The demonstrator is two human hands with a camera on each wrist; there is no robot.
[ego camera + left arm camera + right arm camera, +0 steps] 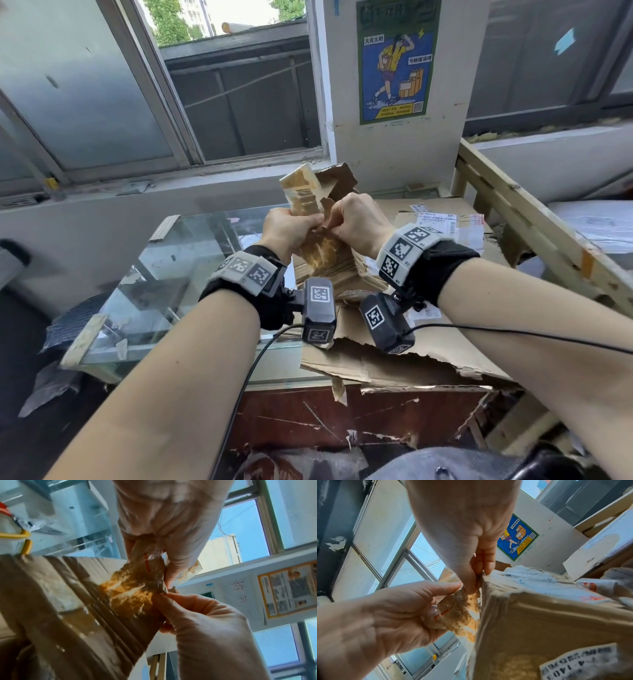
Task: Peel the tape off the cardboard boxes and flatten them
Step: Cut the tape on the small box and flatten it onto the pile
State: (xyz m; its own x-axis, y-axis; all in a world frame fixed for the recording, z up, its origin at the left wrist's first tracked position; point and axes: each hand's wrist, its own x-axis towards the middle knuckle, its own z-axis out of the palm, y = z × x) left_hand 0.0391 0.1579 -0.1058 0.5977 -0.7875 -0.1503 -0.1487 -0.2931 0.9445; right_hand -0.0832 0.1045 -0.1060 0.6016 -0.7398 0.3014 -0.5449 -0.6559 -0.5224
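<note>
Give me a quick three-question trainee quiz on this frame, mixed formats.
1. True or false: the left hand rests flat and empty on the glass tabletop.
2. What does the right hand pinch? A) cardboard box edge B) wall poster C) black cable
3. Fill in: the left hand's grip is on a strip of peeled ____.

Key: 1 false; 2 A; 3 tape.
</note>
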